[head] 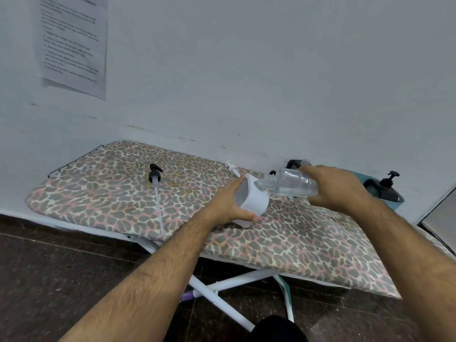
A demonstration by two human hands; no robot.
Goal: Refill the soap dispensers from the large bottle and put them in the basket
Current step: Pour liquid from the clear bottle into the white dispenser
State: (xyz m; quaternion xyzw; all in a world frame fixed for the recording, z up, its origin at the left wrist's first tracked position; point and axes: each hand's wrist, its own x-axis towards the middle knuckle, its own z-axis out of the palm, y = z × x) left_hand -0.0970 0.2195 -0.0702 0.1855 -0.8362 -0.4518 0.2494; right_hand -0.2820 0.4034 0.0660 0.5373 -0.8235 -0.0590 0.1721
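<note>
Now your left hand (pixel 229 203) grips the boxy white dispenser (pixel 254 201) above the leopard-print ironing board (pixel 98 193), while your right hand (pixel 338 191) clasps the clear ribbed-neck bottle (pixel 293 185), tilted, spout meeting the dispenser's mouth.

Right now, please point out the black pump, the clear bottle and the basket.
black pump (pixel 155 174): head view, on its black collar.
clear bottle (pixel 294 183): head view, on its transparent body.
basket (pixel 394 205): head view, on its blue outer wall.
</note>
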